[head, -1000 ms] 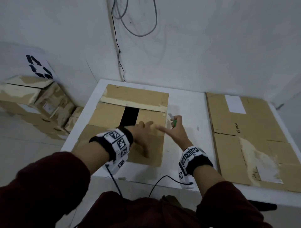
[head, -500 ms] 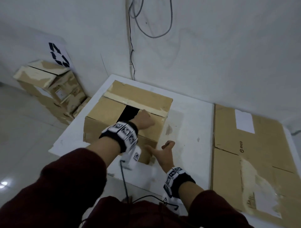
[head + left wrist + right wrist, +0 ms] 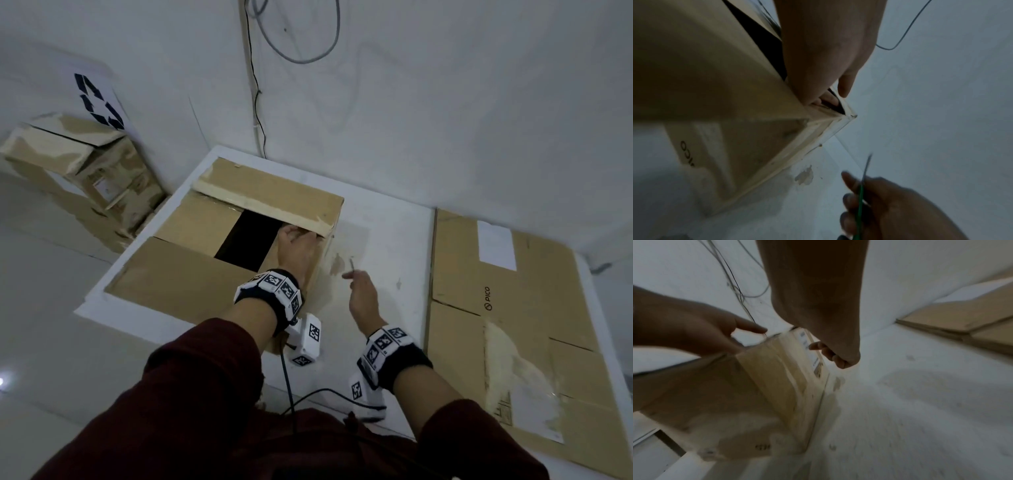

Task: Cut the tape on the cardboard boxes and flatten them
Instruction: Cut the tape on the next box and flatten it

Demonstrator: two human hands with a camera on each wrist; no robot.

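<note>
White walls [image 3: 445, 102] on two sides, with loose cables [image 3: 298, 51] hanging down the corner and a recycling sign [image 3: 97, 99] at left. Pale floor [image 3: 41, 274] below, carrying a stack of cardboard boxes [image 3: 85, 171] under the sign. White table [image 3: 383, 246] pushed into the corner. On its right part, flattened cardboard [image 3: 513, 308] lying flat, printed "PICO". On its left part, the cardboard box [image 3: 205, 257] standing upright, top flaps partly spread, a dark gap between them, pale tape [image 3: 260, 209] along the far flap's edge.

Left hand [image 3: 298, 246] at the box's top right corner, fingers curled under the taped far flap, thumb outside. Right hand [image 3: 363, 298] raised just right of the box, apart from it, fingers curled round a thin green-handled cutter [image 3: 861, 194] with its blade tip up.

Against half a second ago: left hand further in and hooked under the flap instead of lying on top; right hand lifted from beside the box wall, cutter now showing.
</note>
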